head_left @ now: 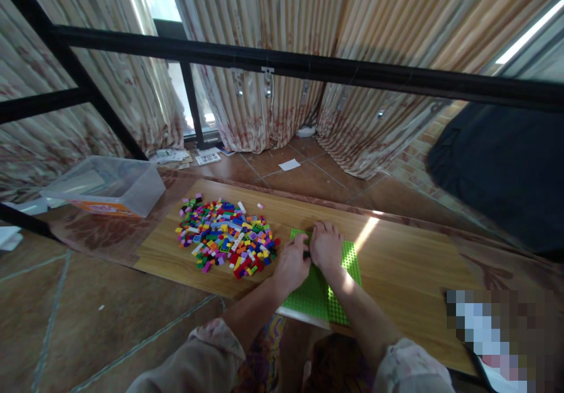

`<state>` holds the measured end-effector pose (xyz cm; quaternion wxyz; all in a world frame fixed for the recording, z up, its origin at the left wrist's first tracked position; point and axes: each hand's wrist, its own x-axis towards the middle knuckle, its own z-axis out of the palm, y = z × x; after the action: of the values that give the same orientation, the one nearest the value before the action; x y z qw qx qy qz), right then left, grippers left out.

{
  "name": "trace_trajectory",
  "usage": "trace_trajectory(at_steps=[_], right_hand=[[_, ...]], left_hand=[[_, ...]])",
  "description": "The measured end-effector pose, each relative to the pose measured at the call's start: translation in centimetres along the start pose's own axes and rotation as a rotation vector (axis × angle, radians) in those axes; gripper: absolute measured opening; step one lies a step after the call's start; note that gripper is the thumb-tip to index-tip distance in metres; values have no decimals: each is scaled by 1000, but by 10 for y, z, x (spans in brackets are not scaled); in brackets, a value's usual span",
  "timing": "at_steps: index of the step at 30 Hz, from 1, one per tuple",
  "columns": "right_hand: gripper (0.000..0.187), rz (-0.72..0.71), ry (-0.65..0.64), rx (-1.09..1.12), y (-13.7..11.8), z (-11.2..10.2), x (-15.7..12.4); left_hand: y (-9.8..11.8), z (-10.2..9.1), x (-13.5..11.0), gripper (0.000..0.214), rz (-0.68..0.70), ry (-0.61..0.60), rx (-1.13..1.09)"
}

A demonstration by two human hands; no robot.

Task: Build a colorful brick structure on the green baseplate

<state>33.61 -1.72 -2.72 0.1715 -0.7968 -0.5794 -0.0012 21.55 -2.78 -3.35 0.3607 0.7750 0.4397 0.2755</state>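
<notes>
A bright green studded baseplate [308, 296] lies on the wooden board, and both hands work over its far part. My left hand [291, 266] rests on its left side with fingers bent and closed. A small dark brick [306, 254] shows at those fingertips, partly hidden. Right beside it, my right hand [326, 247] is bent down on the baseplate, its fingers closed together. Whatever lies under the right fingers is hidden. Left of the hands spreads a heap of loose multicoloured toy bricks [229, 234].
A translucent plastic box [145, 187] stands beyond the heap on the left. The long wooden board [409, 269] lies over a patterned cloth [94, 234]. A black metal bar [308, 67] crosses ahead, before curtains. A dark rounded object [497, 170] is at the right.
</notes>
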Motion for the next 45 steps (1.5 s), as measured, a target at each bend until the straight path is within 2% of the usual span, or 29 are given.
trace_trajectory(at_steps=[7, 13, 18, 27, 33, 36, 40, 42, 45], right_hand=[[38, -27, -32, -171, -3, -4, -4], [40, -38, -50, -250, -6, -5, -5], [41, -29, -83, -276, -11, -1, -2], [40, 12, -21, -139, -13, 0, -2], [47, 62, 57, 42, 14, -2, 9], [49, 11, 81, 136, 33, -15, 3], [33, -174, 19, 225, 43, -28, -26], [26, -253, -32, 241, 40, -27, -41], [22, -292, -73, 244, 33, -19, -51]], left_hand=[[-6, -4, -5, 73, -13, 56, -134], [-16, -9, -15, 62, 30, 84, -192], [-18, -11, -21, 56, 10, 106, -225], [-14, -21, -34, 51, 21, 89, -194], [-15, -34, -55, 46, -35, 86, -139], [-10, -37, -62, 45, -36, 59, -122], [-2, -35, -65, 44, -40, 16, -87], [1, -34, -66, 45, -22, -2, -53], [3, -32, -69, 46, 22, -30, -4]])
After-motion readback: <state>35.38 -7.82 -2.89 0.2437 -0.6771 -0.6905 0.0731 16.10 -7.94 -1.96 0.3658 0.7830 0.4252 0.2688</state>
